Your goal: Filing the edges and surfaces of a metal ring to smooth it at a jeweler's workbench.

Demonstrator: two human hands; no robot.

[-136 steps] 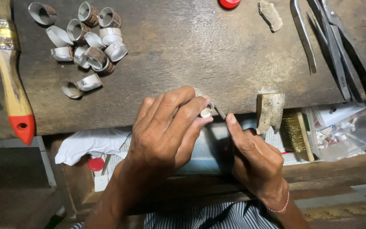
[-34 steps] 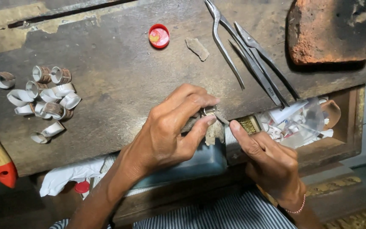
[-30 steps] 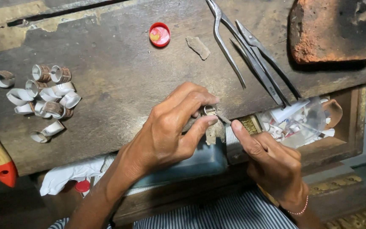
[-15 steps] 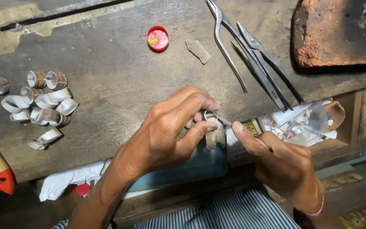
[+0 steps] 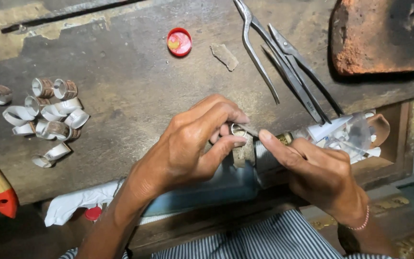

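Ring (image 5: 238, 129) of pale metal sits pinched between thumb and fingertips of the left hand (image 5: 195, 144), braced on a small wooden peg (image 5: 243, 152) at the near edge of the bench (image 5: 130, 81); the right hand (image 5: 317, 168) is clenched around a thin tool (image 5: 251, 130), its tip touching the ring from about three o'clock, long axis running roughly nine to three. Left hand is the nearer, since it holds the ring itself; a heap of similar rings (image 5: 49, 120) lies well apart at nine o'clock, long tongs (image 5: 283, 67) at one o'clock, a red cap (image 5: 179, 41) at twelve.
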